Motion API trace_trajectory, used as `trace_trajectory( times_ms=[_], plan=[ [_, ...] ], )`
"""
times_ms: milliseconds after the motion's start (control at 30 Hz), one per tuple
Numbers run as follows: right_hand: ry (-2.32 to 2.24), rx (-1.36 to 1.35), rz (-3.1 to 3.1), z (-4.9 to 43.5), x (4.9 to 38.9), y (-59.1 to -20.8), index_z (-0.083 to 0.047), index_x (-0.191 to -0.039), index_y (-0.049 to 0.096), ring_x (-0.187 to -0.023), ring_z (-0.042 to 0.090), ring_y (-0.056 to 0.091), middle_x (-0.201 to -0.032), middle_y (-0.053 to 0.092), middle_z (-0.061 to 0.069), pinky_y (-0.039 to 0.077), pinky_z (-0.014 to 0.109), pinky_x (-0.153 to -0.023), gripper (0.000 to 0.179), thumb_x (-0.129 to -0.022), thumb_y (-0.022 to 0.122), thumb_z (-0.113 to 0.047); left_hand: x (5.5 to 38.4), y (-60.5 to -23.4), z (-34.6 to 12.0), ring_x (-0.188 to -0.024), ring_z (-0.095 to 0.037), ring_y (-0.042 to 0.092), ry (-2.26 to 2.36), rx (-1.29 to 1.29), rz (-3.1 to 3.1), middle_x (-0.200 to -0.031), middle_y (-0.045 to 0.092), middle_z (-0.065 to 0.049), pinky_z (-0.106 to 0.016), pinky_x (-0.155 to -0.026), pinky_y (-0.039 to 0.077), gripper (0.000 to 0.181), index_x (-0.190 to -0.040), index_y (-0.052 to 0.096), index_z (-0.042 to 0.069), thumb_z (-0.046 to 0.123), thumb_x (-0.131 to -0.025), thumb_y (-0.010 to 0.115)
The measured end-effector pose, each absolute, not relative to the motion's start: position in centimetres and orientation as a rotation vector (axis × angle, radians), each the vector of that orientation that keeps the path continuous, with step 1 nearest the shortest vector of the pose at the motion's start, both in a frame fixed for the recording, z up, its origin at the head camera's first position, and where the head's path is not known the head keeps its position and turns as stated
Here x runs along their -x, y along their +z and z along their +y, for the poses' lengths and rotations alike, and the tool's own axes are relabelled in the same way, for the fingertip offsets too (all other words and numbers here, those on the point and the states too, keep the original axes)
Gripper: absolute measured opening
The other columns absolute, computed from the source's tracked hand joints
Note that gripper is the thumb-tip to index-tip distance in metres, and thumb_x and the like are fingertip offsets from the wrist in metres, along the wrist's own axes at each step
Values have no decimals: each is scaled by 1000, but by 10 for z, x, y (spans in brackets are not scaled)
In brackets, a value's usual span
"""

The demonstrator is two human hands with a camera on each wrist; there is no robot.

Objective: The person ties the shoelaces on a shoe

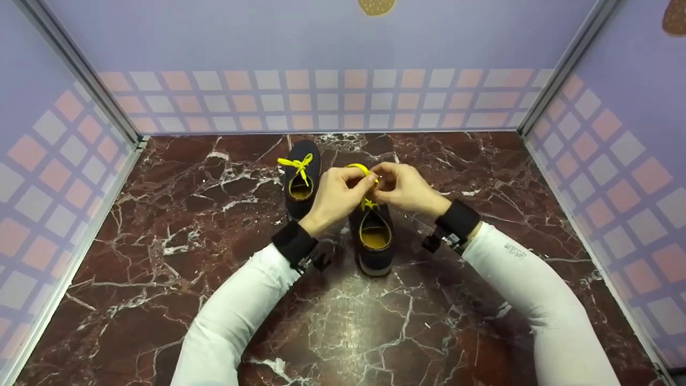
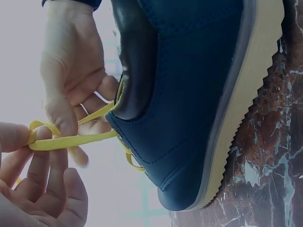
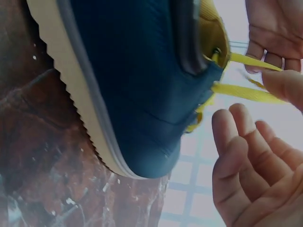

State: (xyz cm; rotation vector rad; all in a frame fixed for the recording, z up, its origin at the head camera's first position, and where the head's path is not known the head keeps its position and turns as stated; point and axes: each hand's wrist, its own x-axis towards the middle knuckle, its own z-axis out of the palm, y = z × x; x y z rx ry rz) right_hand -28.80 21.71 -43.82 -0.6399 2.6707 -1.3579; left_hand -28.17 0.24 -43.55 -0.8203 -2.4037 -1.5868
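Marbled brown surface (image 1: 187,241); left hand (image 1: 343,194) and right hand (image 1: 411,188) in pinches on yellow lace (image 2: 90,139).

matt, woven-looking yellow lace (image 2: 92,139); glossy marble-look surface (image 1: 343,327)

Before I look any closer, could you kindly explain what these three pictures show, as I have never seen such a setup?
No machine is at work: these are a person's bare left hand and right hand. The widest picture comes from a camera worn on the head, looking forward and down. The two close, sideways-looking ones come from the left wrist camera and the right wrist camera. On the marbled surface stand two dark shoes. The farther shoe has a yellow bow. At the nearer shoe, the left hand pinches the yellow lace; the right hand appears to pinch it too.
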Motion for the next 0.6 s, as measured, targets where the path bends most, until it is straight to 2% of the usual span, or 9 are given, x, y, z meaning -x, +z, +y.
trace_trajectory(
  times_ms=[100,300,467,533,600],
  plan=[
    [-1405,677,2595,215,288,-444,1,-147,67,-79,7,72,-107,83,24,60,20,-70,47,-101,72,-2,280,-436,2,-72,-11,61,-1583,820,-2405,-94,85,-11,-19,-68,43,21,-98,88,5,18,-107,74],
    [-1540,722,2524,213,286,-451,6,-138,74,-70,9,66,-91,78,25,57,24,-67,39,-102,59,4,279,-439,0,-72,-10,64,-1632,797,-2404,-96,87,-12,-17,-66,46,17,-107,88,5,17,-106,75],
    [-1676,643,2495,214,285,-453,12,-125,79,-61,3,58,-79,74,7,45,16,-58,35,-98,57,8,278,-441,0,-79,-2,69,-1715,786,-2374,-107,88,-13,-16,-71,53,19,-115,88,5,13,-106,74],
    [-1761,576,2448,214,284,-452,13,-127,78,-61,3,58,-82,77,1,46,16,-57,37,-96,58,7,278,-441,0,-79,-1,69,-1734,775,-2367,-107,88,-14,-16,-71,53,19,-115,88,5,13,-106,73],
    [-1883,483,2344,215,283,-450,13,-130,77,-64,5,65,-86,82,0,53,18,-59,40,-95,59,5,277,-441,0,-77,-1,67,-1752,760,-2359,-104,88,-15,-16,-69,52,19,-115,88,5,14,-107,73]
  ],
)
